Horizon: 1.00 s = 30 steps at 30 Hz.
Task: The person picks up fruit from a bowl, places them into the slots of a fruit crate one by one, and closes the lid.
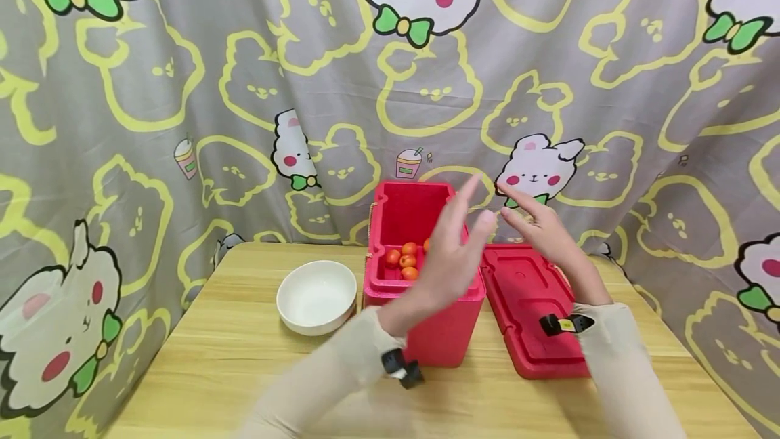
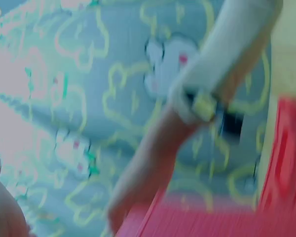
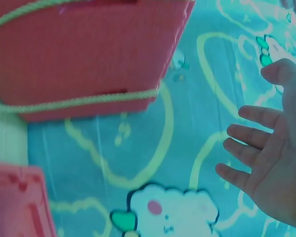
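Observation:
My left hand [image 1: 449, 256] is raised in front of a red foam box [image 1: 443, 334], its fingers extended and nothing in it. The box stands without its cover and holds several small orange-red fruits [image 1: 409, 274], some hidden behind the hand. My right hand [image 1: 542, 230] hovers over the far part of the red lid [image 1: 529, 290], its fingers spread in the right wrist view and its palm bare. In that view the box's side with a rope handle [image 3: 79, 102] shows left of the hand. The left wrist view is blurred.
To the left of the box stands a white bowl [image 1: 317, 297] on the wooden table [image 1: 231, 358]. The lid lies flat at the right of the box. A grey patterned curtain [image 1: 341, 87] hangs close behind and along both sides of the table.

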Each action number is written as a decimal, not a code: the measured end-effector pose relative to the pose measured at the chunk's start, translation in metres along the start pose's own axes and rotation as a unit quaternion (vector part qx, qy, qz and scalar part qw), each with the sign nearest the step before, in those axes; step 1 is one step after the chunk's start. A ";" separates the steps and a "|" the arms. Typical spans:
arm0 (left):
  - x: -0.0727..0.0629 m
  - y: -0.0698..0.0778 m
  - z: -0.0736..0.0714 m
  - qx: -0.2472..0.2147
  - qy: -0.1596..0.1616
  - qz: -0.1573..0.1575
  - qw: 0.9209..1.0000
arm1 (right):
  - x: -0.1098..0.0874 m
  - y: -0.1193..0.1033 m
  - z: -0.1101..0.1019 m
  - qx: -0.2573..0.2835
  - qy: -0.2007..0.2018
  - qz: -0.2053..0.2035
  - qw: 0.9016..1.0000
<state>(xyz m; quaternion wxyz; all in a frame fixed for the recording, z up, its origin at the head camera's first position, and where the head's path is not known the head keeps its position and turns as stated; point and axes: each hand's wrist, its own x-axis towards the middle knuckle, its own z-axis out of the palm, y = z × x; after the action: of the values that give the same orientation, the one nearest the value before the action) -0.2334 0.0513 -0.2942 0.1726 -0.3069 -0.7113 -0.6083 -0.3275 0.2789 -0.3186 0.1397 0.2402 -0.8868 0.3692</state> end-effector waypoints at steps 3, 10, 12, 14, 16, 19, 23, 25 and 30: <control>-0.012 0.003 0.034 -0.032 0.006 -0.005 0.999 | -0.007 0.013 -0.008 -0.009 0.009 0.022 1.000; -0.027 -0.031 0.100 -0.042 0.014 -0.097 0.994 | -0.022 0.052 -0.021 -0.002 -0.007 0.065 0.998; -0.030 -0.047 0.115 -0.042 0.023 -0.135 0.990 | -0.026 0.068 -0.023 0.005 -0.022 0.085 0.996; -0.033 -0.064 0.128 -0.043 0.037 -0.169 0.984 | -0.032 0.083 -0.024 0.014 -0.041 0.108 0.993; -0.036 -0.081 0.139 -0.046 0.056 -0.206 0.976 | -0.039 0.098 -0.024 0.025 -0.068 0.138 0.988; -0.038 -0.105 0.153 -0.044 0.096 -0.250 0.962 | -0.051 0.116 -0.023 0.038 -0.114 0.183 0.976; -0.041 -0.129 0.167 -0.036 0.141 -0.292 0.945 | -0.066 0.138 -0.022 0.047 -0.165 0.233 0.957; -0.044 -0.137 0.172 -0.027 0.148 -0.312 0.938 | -0.073 0.146 -0.023 0.054 -0.183 0.252 0.949; -0.053 -0.151 0.181 0.035 0.144 -0.343 0.928 | -0.091 0.167 -0.023 0.084 -0.221 0.290 0.927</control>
<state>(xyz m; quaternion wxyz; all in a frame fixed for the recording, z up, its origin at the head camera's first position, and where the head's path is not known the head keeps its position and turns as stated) -0.2685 0.2043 -0.4782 0.0643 0.0528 -0.7613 -0.6430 -0.3372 0.4272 -0.4395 -0.1940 0.0587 -0.8919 0.4042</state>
